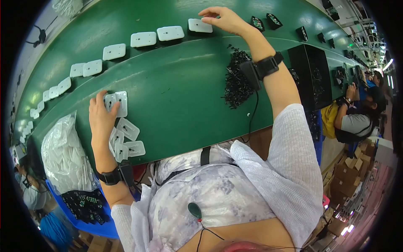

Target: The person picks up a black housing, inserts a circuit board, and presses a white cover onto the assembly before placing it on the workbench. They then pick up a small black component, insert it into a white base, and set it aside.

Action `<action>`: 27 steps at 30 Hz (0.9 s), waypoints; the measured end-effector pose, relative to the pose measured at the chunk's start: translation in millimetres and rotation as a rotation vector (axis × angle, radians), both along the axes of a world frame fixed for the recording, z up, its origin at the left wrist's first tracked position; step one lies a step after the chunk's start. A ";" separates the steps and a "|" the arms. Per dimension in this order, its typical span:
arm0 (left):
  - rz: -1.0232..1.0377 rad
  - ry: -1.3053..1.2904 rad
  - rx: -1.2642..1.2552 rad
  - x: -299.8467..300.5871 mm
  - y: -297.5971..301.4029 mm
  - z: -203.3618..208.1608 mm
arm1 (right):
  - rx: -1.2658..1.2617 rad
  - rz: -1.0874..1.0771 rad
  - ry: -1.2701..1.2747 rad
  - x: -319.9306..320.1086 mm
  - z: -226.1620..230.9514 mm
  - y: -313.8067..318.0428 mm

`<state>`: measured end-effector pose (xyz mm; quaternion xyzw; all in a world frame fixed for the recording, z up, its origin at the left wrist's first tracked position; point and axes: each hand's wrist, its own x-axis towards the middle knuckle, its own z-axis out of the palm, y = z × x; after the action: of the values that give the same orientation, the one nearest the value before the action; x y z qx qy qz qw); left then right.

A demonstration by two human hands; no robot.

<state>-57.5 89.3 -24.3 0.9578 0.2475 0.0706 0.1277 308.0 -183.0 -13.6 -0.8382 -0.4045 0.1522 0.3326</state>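
Left hand point(100, 118) over paired white covers point(122, 103) on the green surface point(180, 92), grip hard to tell, right hand point(227, 21) unclenched at the edge of a white-topped case point(198, 26), small black parts point(237, 80) heaped nearby

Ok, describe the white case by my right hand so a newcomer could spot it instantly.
On the green table, find the curved row of white cases along the far side. Follow it to its right end, where your right hand is. That white case alone has a hand beside it, and is the last before the black pieces.
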 end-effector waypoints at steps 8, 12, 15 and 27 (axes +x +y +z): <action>-0.008 0.051 -0.149 5.4 15.0 -5.7 | -0.220 -0.037 -0.381 -64.4 -3.9 -65.0; -0.049 0.029 -0.090 4.9 23.8 -5.8 | -0.207 -0.028 -0.390 -72.6 -19.0 -59.6; -0.050 0.055 -0.051 7.3 25.0 -0.6 | -0.218 -0.048 -0.468 -74.0 -23.0 -54.9; 0.022 -0.152 -0.535 -10.3 39.4 -11.9 | 0.342 -0.262 0.101 -155.3 26.0 -49.8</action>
<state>-67.9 128.7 -36.2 0.8794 0.2572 0.0759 0.3934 152.8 -232.8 12.3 -0.8064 -0.2947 0.0785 0.5067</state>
